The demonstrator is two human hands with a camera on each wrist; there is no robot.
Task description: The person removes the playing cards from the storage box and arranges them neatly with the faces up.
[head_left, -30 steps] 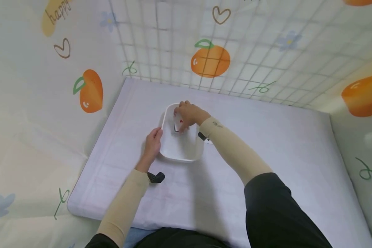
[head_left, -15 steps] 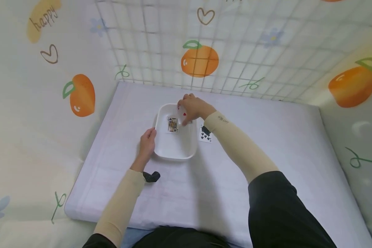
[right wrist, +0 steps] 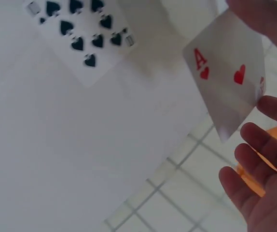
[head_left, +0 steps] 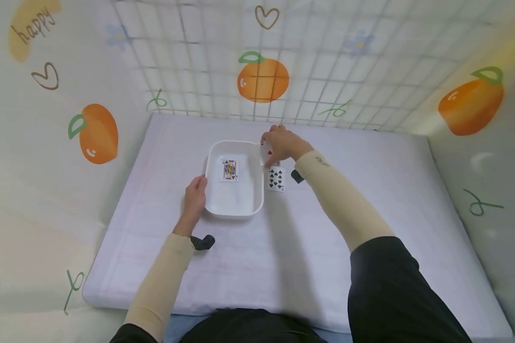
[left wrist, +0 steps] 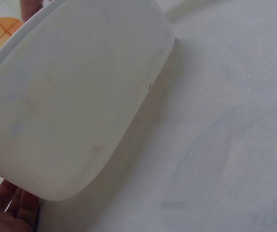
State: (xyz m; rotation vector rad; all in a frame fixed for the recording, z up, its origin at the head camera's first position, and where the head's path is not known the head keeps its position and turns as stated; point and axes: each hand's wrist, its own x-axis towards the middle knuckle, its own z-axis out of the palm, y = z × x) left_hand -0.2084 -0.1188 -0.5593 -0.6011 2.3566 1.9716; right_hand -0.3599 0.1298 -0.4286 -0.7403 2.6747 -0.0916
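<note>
My left hand (head_left: 195,196) grips the left rim of a white plastic tub (head_left: 233,213). In the left wrist view, the tub's outer wall (left wrist: 71,92) fills much of the picture, with the fingers at its lower left end. A face card (head_left: 230,170) lies face up inside the tub. Just past the tub's right rim, my right hand (head_left: 284,143) pinches an ace of hearts (right wrist: 223,72) between thumb and finger, the other fingers spread loosely. The ace is raised and slightly bowed. Below that hand, a ten of spades (head_left: 276,179) lies face up beside the tub.
The pale cloth-covered table (head_left: 347,200) spreads to the right and in front. A white wire grid (head_left: 309,90) stands along its back edge, against a fruit-patterned sheet (head_left: 30,190) that also hangs at both sides.
My right hand has carried the ace of hearts from inside the tub rightward over its right rim. The face card and ten of spades have come into fuller view. My left hand keeps its grip.
</note>
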